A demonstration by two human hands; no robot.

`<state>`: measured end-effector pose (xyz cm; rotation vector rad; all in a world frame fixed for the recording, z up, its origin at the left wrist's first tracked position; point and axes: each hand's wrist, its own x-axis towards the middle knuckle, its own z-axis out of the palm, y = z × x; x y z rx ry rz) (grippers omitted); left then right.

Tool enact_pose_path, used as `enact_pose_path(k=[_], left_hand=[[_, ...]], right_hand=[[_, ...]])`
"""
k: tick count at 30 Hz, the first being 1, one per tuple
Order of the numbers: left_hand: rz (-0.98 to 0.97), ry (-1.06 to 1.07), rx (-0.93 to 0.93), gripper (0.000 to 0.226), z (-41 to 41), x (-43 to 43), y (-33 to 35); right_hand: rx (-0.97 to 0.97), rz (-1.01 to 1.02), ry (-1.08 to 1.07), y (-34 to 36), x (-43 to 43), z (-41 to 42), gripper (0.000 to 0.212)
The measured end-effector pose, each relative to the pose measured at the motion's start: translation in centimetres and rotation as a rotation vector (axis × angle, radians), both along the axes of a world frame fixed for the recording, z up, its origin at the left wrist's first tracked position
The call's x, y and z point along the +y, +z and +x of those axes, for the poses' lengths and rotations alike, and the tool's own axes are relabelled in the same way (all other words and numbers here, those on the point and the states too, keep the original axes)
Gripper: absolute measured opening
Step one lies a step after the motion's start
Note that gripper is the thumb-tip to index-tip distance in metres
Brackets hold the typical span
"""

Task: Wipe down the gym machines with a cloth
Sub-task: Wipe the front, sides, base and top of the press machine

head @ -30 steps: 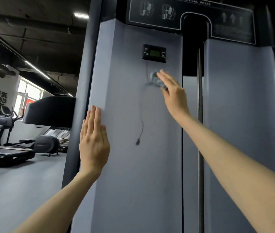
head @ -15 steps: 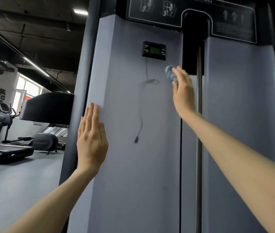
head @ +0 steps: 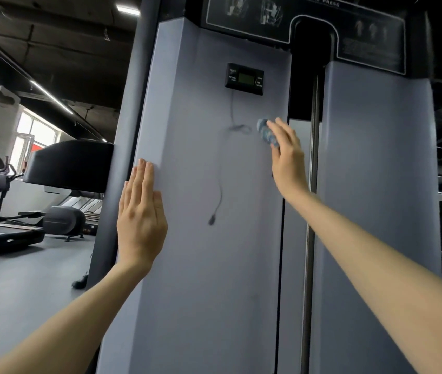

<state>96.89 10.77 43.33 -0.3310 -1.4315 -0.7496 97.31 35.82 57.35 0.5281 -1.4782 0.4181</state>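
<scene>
A tall grey-blue shroud panel of a vertical press machine fills the view. My right hand presses a small blue-and-white cloth flat against the panel near its right edge, fingers straight. Most of the cloth is hidden under the fingers. My left hand rests flat on the panel's left edge, fingers straight and together, holding nothing.
A small black display sits on the panel above the cloth, with a thin cable hanging down from it. A steel guide rod runs in the gap to the right. Treadmills stand on the grey floor at the left.
My right hand slid the cloth from the panel's middle up to the right, then down a little along the right edge. My left hand stayed in place.
</scene>
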Motion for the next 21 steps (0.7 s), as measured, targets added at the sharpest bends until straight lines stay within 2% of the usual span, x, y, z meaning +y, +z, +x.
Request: enact_pose_path(k=[3,5,8,11,13,14,15,17,21], left_hand=[[-0.002,-0.005,-0.006,0.052,0.1,0.0,0.1],[-0.005,-0.012,-0.008,0.052,0.1,0.0,0.1],[-0.004,-0.015,-0.006,0.051,0.1,0.0,0.0],[-0.013,-0.012,-0.007,0.051,0.1,-0.1,0.1],[-0.022,-0.008,-0.012,0.052,0.0,-0.2,0.1],[-0.023,-0.012,-0.015,0.052,0.0,-0.2,0.0],[-0.023,-0.017,-0.017,0.052,0.0,-0.1,0.0],[-0.020,-0.019,-0.014,0.051,0.1,-0.1,0.0],[-0.018,-0.014,-0.009,0.051,0.1,0.0,0.1]], right_hand=[[-0.010,-0.179,0.071,2.0,-1.8,0.1,0.046],[0.039,-0.137,0.048,0.1,-2.2,-0.3,0.048],[0.079,0.111,-0.045,-6.4,-1.4,-0.8,0.054],[0.040,0.531,-0.107,-14.1,-0.3,0.1,0.059],[0.048,0.796,-0.141,-16.3,0.6,0.5,0.058],[0.056,0.848,-0.147,-15.8,0.9,0.5,0.058],[0.056,0.844,-0.150,-14.5,1.1,0.4,0.059],[0.042,0.705,-0.151,-11.3,0.5,0.3,0.063],[-0.020,0.120,-0.034,-6.9,-2.4,0.5,0.060]])
